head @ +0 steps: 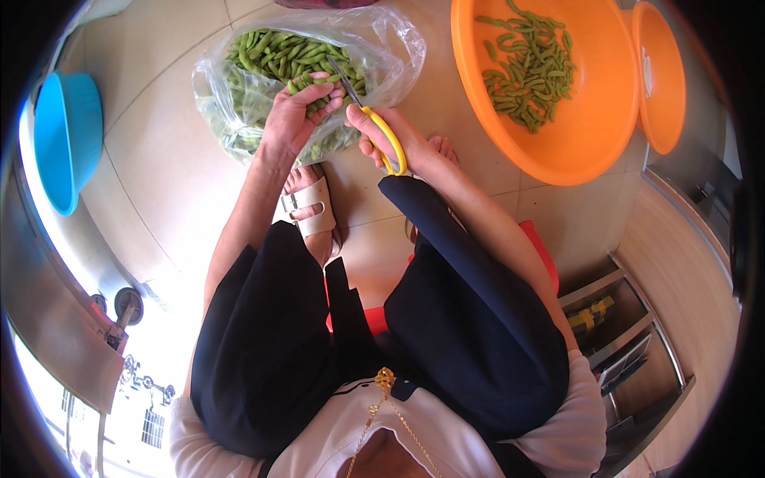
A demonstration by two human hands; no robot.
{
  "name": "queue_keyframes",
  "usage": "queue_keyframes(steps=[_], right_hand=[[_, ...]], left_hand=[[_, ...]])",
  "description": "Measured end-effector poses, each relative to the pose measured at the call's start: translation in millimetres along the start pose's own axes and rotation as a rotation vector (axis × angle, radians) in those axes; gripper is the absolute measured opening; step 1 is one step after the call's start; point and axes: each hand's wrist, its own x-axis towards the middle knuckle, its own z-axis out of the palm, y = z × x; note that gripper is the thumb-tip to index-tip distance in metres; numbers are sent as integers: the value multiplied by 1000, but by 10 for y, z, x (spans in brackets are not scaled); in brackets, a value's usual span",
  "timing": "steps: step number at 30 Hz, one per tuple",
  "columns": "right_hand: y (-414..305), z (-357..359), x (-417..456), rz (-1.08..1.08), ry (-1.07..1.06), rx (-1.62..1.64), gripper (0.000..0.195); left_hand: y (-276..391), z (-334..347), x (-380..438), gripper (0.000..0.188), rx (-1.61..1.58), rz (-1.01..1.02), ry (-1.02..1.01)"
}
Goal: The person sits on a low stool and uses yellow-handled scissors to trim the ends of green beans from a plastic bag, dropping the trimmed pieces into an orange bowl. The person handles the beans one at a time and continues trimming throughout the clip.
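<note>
My left hand [303,107] holds a few green soybean pods [315,80] between thumb and fingers, above a clear plastic bag [388,45] full of more green pods [281,52]. In my right hand [388,134] is a pair of scissors with yellow handles [391,143]. Their metal blades point up and left, with the tips beside the pods in my left hand; whether they touch a pod, I cannot tell. At the upper right, a large orange plastic basin [588,131] holds a heap of loose pods [535,71].
A second orange basin [663,83] stands behind the large one. On the far left is a blue plastic basin [86,128]. A sandaled foot [308,203] rests on the tiled floor [173,137] just below the bag. Open shelves [624,334] stand at the right.
</note>
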Motion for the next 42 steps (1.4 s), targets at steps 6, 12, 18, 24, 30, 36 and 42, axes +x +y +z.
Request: queue_keyframes(steps=[6,12,18,24,30,36,42], right_hand=[[-44,17,-39,42,1,16,68],[-16,-187,-54,88,189,91,55],[-23,-273,-44,115,233,39,52],[-6,-220,-103,55,240,-12,51],[51,-252,-60,-53,182,-332,56],[23,-217,11,-79,140,-446,62],[-60,-223,-22,-14,84,-380,62]], left_hand=[[-18,6,15,18,3,-5,-1],[38,95,153,22,242,238,71],[-108,98,569,42,1507,527,168],[-264,225,618,29,1203,501,266],[-50,58,265,15,448,221,33],[5,11,126,23,499,178,-43],[72,30,133,45,602,251,-79]])
